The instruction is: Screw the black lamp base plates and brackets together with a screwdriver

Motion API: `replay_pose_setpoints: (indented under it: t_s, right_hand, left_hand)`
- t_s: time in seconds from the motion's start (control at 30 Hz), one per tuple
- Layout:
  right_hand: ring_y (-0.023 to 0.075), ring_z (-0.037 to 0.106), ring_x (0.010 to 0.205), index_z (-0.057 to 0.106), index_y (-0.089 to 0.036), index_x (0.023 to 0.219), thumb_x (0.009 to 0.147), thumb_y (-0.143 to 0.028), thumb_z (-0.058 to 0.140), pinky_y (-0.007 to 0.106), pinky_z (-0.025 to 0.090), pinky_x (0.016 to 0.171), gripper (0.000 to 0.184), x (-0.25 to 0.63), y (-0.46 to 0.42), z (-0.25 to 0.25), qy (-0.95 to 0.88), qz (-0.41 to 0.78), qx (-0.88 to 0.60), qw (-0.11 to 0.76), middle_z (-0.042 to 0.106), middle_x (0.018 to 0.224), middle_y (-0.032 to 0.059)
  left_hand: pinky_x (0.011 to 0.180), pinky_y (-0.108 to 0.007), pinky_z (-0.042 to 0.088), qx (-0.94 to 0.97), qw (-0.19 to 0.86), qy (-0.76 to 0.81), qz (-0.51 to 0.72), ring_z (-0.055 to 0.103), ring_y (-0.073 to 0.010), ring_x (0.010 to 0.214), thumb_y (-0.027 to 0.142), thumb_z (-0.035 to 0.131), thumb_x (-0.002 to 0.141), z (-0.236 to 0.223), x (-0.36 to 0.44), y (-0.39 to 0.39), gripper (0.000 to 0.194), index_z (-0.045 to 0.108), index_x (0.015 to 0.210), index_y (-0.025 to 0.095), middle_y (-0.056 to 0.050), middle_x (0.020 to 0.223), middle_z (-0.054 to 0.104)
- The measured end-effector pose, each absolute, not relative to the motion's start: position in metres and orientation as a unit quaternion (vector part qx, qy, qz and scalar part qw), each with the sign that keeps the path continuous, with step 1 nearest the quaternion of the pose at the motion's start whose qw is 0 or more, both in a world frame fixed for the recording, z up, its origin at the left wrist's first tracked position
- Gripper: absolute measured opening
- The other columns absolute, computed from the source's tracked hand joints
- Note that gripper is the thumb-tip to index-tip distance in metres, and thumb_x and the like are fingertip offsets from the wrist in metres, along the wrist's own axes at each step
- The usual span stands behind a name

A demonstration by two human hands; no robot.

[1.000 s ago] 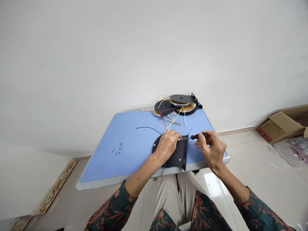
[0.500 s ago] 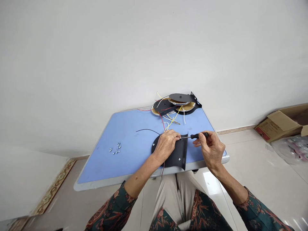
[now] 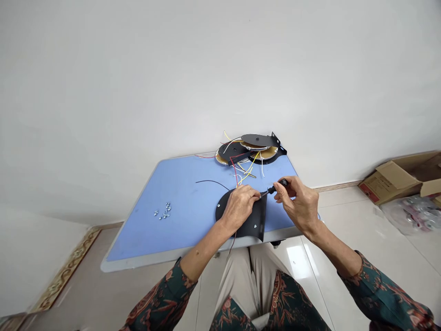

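Note:
On the near right of the table lies a black metal plate with one rounded end and a bent-up edge on the right. Silver screws show on its face. My left hand rests on the plate, thumb and finger pinched at a small bright screw, mostly hidden by the fingertips. My right hand grips the black handle of a screwdriver. Its shaft slants down to the left, tip at the pinched fingers. Wires, one of them thin and black, run out from the plate.
At the table's back right, similar black plates with coils and loose wires are piled. Several loose screws lie on the left of the blue table. A cardboard box and a clear plastic bag are on the floor.
My right hand has moved left and up a little. The screwdriver handle has tilted upward, its tip still by my left fingertips. The view has shifted slightly.

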State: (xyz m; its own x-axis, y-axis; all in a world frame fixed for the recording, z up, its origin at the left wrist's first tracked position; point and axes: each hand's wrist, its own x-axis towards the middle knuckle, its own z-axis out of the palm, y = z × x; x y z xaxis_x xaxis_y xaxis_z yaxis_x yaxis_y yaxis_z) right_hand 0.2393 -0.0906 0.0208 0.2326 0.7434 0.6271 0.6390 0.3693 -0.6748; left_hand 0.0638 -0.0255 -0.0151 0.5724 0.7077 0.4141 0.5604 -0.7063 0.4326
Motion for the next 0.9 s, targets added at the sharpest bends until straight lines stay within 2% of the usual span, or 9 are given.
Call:
replay_pose_setpoints:
  t_s: [0.3,0.47,0.67,0.8,0.9]
  right_hand:
    - [0.0122,0.064,0.051,0.059,-0.02,0.088,0.097,-0.039,0.058,0.022,0.048,0.051,0.021,0.24,-0.08,0.027,-0.655,0.051,-0.57,0.494,0.065,0.06,-0.0011]
    - [0.0123,0.06,0.049,0.056,-0.021,0.087,0.1,-0.043,0.051,0.023,0.042,0.051,0.026,0.237,-0.072,0.034,-0.698,0.017,-0.557,0.449,0.062,0.057,-0.0014]
    - [0.0139,0.055,0.051,0.053,-0.022,0.083,0.1,-0.038,0.049,0.026,0.033,0.052,0.025,0.231,-0.06,0.043,-0.744,-0.049,-0.555,0.369,0.061,0.06,0.0001]
    - [0.0142,0.054,0.05,0.052,-0.021,0.084,0.099,-0.037,0.052,0.027,0.028,0.052,0.022,0.222,-0.056,0.045,-0.751,-0.055,-0.574,0.323,0.061,0.062,0.0]
    - [0.0146,0.054,0.051,0.054,-0.021,0.087,0.099,-0.037,0.052,0.027,0.026,0.052,0.02,0.215,-0.057,0.045,-0.749,-0.064,-0.584,0.305,0.063,0.064,0.0007]
  left_hand:
    - [0.086,-0.032,0.05,0.887,0.107,0.348,0.285,0.067,-0.0173,0.085,0.008,0.055,0.095,-0.019,0.061,-0.027,0.02,0.072,0.092,0.019,-0.004,0.089,0.073]
    - [0.084,-0.032,0.051,0.888,0.097,0.357,0.274,0.066,-0.0182,0.085,0.01,0.053,0.096,-0.016,0.06,-0.029,0.021,0.073,0.094,0.019,-0.005,0.09,0.071]
    - [0.086,-0.032,0.052,0.865,0.165,0.365,0.303,0.067,-0.0185,0.089,0.006,0.054,0.092,-0.013,0.06,-0.028,0.021,0.07,0.096,0.019,-0.004,0.093,0.072]
    - [0.078,-0.03,0.052,0.832,0.225,0.388,0.326,0.068,-0.0178,0.082,0.008,0.059,0.089,-0.008,0.061,-0.028,0.014,0.068,0.092,0.019,-0.002,0.088,0.074]
    - [0.073,-0.029,0.051,0.83,0.233,0.392,0.322,0.068,-0.0178,0.078,0.01,0.062,0.088,-0.005,0.064,-0.025,0.011,0.068,0.087,0.019,-0.002,0.085,0.074]
